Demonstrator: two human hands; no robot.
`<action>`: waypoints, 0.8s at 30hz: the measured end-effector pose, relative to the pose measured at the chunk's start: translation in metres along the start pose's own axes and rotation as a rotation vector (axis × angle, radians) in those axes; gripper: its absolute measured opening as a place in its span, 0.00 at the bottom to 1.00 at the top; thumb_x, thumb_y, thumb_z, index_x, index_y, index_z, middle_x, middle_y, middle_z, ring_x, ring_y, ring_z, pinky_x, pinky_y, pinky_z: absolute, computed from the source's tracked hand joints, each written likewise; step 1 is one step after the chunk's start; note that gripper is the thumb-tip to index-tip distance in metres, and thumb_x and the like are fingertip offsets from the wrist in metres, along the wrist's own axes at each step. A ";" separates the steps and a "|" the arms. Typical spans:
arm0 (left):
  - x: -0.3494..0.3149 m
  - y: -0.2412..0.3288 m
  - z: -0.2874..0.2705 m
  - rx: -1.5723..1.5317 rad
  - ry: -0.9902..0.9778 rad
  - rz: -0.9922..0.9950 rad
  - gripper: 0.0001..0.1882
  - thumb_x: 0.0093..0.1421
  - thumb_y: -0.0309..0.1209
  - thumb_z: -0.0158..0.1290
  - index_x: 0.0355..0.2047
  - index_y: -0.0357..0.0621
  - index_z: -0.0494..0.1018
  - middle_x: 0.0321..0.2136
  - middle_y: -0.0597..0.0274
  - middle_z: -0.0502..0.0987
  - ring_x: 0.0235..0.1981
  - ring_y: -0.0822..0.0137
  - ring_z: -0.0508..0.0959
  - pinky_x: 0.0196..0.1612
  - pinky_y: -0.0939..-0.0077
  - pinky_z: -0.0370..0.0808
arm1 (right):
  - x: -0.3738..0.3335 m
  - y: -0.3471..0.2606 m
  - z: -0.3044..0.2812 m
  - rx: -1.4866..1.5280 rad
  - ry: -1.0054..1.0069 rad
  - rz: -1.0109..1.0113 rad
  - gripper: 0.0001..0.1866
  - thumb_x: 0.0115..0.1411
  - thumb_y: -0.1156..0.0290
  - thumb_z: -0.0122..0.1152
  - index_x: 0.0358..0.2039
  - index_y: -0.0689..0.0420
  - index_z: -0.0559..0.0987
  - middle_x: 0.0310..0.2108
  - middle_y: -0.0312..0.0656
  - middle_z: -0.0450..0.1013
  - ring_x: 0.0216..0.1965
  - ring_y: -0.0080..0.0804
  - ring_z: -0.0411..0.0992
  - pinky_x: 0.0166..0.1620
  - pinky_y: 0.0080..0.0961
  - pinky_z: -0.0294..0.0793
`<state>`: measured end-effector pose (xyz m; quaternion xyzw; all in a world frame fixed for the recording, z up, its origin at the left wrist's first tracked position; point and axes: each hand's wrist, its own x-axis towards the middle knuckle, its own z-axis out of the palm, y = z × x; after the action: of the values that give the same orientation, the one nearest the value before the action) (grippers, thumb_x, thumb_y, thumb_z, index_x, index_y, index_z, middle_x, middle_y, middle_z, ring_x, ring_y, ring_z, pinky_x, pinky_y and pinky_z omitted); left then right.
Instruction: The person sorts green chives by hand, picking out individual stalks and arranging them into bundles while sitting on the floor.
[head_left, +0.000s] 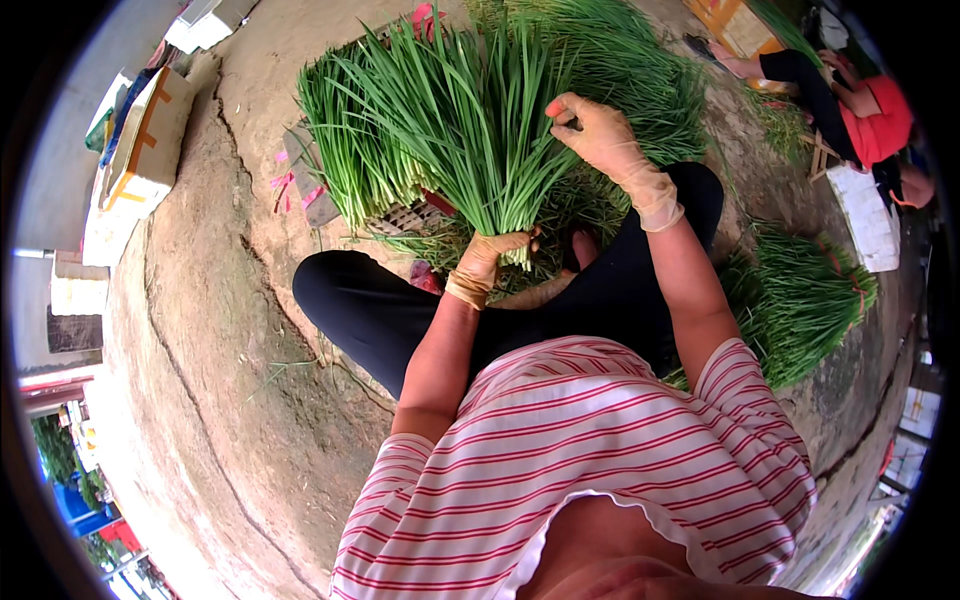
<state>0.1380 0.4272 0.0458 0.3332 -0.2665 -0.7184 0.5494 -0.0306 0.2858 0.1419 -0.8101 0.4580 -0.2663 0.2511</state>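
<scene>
The hands are apart: the gloved left hand point(492, 254) is clamped round the pale lower stalks of a leafy green bunch point(500, 140), above the gap between the bent knees point(345, 290). The gloved right hand point(605, 143) curls beside the leaves; whether it pinches any, I cannot tell.

Head-mounted fisheye view, looking down from above the fingers point(574, 103), striped shirt point(600, 425) nearer than them, ground point(200, 310) farther below
</scene>
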 end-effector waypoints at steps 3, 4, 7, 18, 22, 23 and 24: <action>0.000 0.000 0.000 0.002 0.004 0.000 0.19 0.44 0.23 0.57 0.39 0.37 0.70 0.29 0.56 0.76 0.26 0.63 0.76 0.33 0.72 0.73 | -0.002 -0.001 -0.001 -0.023 0.012 -0.041 0.11 0.52 0.70 0.59 0.36 0.54 0.72 0.32 0.35 0.74 0.30 0.28 0.71 0.37 0.23 0.70; 0.000 0.000 0.000 0.002 0.004 -0.003 0.19 0.44 0.23 0.57 0.39 0.37 0.70 0.29 0.56 0.76 0.26 0.63 0.76 0.33 0.72 0.73 | -0.002 -0.001 -0.001 -0.012 0.015 -0.051 0.10 0.52 0.70 0.58 0.36 0.54 0.72 0.32 0.35 0.74 0.30 0.28 0.70 0.36 0.23 0.70; 0.001 -0.001 -0.003 0.022 0.000 -0.011 0.19 0.43 0.23 0.57 0.39 0.37 0.70 0.29 0.55 0.76 0.26 0.63 0.75 0.33 0.72 0.73 | -0.001 0.001 0.000 0.080 0.013 -0.005 0.08 0.53 0.70 0.58 0.34 0.55 0.72 0.31 0.35 0.74 0.29 0.26 0.69 0.36 0.22 0.69; 0.001 0.001 -0.001 0.049 -0.040 -0.006 0.19 0.43 0.24 0.57 0.39 0.37 0.70 0.29 0.56 0.76 0.26 0.64 0.75 0.33 0.73 0.72 | 0.000 0.006 0.017 0.230 -0.124 0.039 0.05 0.52 0.74 0.56 0.31 0.56 0.72 0.25 0.31 0.70 0.26 0.22 0.69 0.32 0.20 0.69; 0.001 0.000 -0.004 0.038 -0.043 -0.017 0.19 0.44 0.25 0.57 0.39 0.37 0.71 0.29 0.56 0.76 0.26 0.64 0.75 0.33 0.74 0.72 | 0.006 0.014 0.002 -0.325 0.459 -0.164 0.05 0.52 0.72 0.51 0.31 0.48 0.71 0.32 0.36 0.70 0.29 0.43 0.71 0.29 0.35 0.70; 0.002 0.000 -0.005 0.031 -0.042 -0.020 0.19 0.44 0.25 0.58 0.39 0.37 0.71 0.29 0.56 0.76 0.26 0.64 0.75 0.33 0.74 0.72 | 0.007 0.016 -0.009 -0.318 0.572 -0.142 0.05 0.53 0.71 0.51 0.32 0.48 0.71 0.32 0.36 0.71 0.29 0.41 0.72 0.29 0.34 0.71; 0.002 0.000 -0.005 0.031 -0.036 -0.021 0.18 0.44 0.24 0.57 0.38 0.37 0.71 0.29 0.56 0.76 0.27 0.64 0.75 0.33 0.73 0.72 | 0.007 0.019 -0.022 -0.273 0.658 -0.120 0.07 0.54 0.71 0.51 0.33 0.47 0.73 0.32 0.35 0.71 0.29 0.41 0.72 0.30 0.33 0.71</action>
<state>0.1411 0.4251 0.0423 0.3317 -0.2838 -0.7258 0.5316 -0.0534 0.2673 0.1468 -0.7325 0.4974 -0.4634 -0.0361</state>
